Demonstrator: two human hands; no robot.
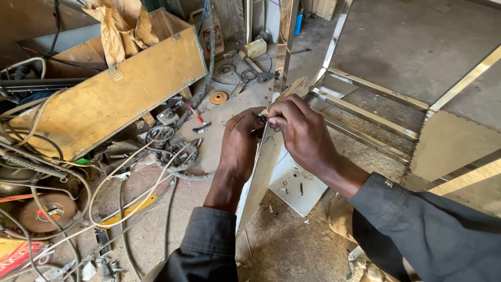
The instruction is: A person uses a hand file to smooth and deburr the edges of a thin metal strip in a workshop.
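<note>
An upright thin metal sheet (263,167) stands edge-on in the middle of the view, against a shiny metal frame (365,125). My left hand (240,143) grips the sheet's top edge from the left side. On the right side, my right hand (300,130) pinches something small and thin at that same top edge; what it is I cannot make out. Both hands meet at the sheet's upper corner, fingers closed.
A wooden crate (115,89) with crumpled brown paper lies at the left. Cables (120,193), grinding discs (218,97) and small tools litter the concrete floor. A white tile (300,188) lies under the sheet. A polished panel (449,146) stands at the right.
</note>
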